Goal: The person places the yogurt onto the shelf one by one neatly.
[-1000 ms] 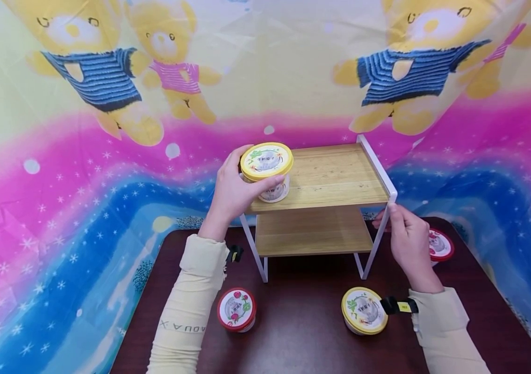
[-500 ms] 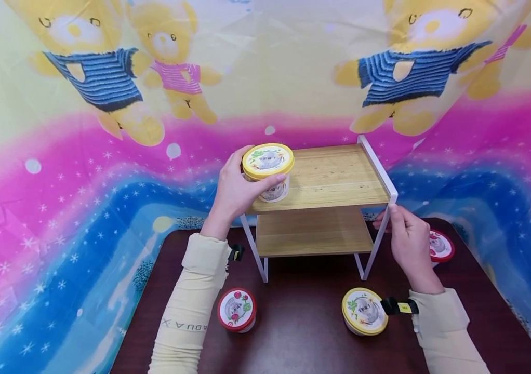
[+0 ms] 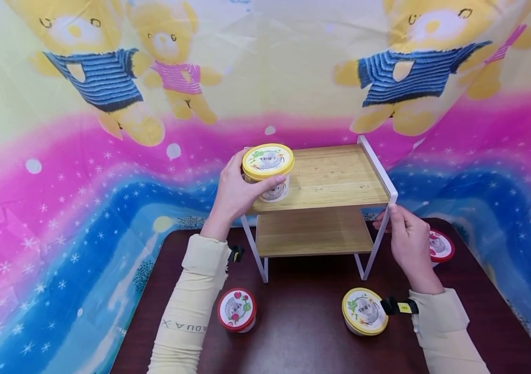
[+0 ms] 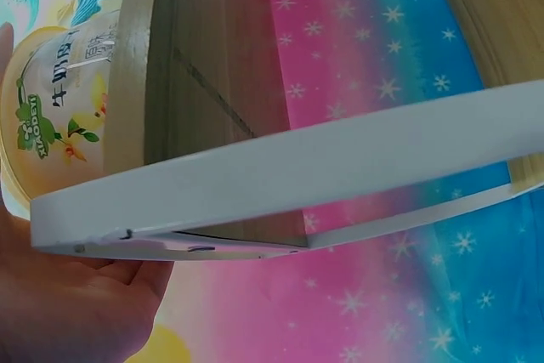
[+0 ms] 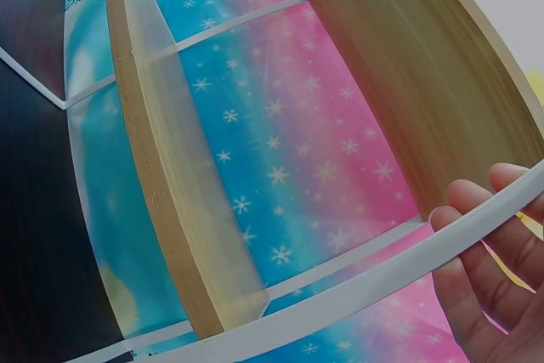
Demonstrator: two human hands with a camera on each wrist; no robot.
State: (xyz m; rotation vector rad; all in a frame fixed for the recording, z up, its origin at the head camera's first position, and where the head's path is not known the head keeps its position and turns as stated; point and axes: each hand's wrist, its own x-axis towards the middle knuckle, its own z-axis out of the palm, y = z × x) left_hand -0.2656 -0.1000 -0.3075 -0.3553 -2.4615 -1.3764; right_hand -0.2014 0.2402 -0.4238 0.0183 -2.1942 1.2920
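My left hand (image 3: 236, 188) grips a tub with a yellow lid (image 3: 268, 161) at the left end of the top board (image 3: 335, 174) of a small two-tier shelf. In the left wrist view, the tub's printed side (image 4: 64, 112) shows beyond the board's edge, with the palm below it. My right hand (image 3: 409, 241) holds the white metal frame (image 3: 377, 239) of the shelf at its front right upright, just below the top corner. From the right wrist, its fingers (image 5: 463, 197) curl behind the white bar (image 5: 365, 299).
On the dark table (image 3: 303, 332), a red-lidded tub (image 3: 237, 310) stands front left and another yellow-lidded tub (image 3: 364, 311) front right. Beyond my right hand is a second red-lidded tub (image 3: 441, 246), partly hidden. A printed bear cloth (image 3: 265, 83) hangs behind the shelf.
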